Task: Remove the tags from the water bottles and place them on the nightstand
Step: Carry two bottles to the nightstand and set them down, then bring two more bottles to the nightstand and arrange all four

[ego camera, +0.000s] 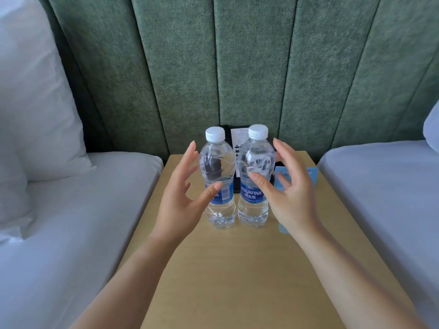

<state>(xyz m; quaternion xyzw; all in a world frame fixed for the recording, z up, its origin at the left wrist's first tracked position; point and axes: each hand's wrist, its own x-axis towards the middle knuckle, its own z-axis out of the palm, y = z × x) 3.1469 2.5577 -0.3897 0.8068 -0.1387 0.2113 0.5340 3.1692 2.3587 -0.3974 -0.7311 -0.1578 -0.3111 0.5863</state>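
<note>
Two bottles stand mid-nightstand between empty, spread left hand and right hand; beds flank it.

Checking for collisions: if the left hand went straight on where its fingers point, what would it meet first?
Probably the left bottle, right beside the left hand; if it slips past, the green headboard. Depth is unclear.

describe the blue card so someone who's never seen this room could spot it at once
Between the two beds stands a light wooden nightstand against the green padded wall. The card lies flat on it, just right of the two upright water bottles, partly behind the right hand. It is the only pale blue, flat thing there.
</note>
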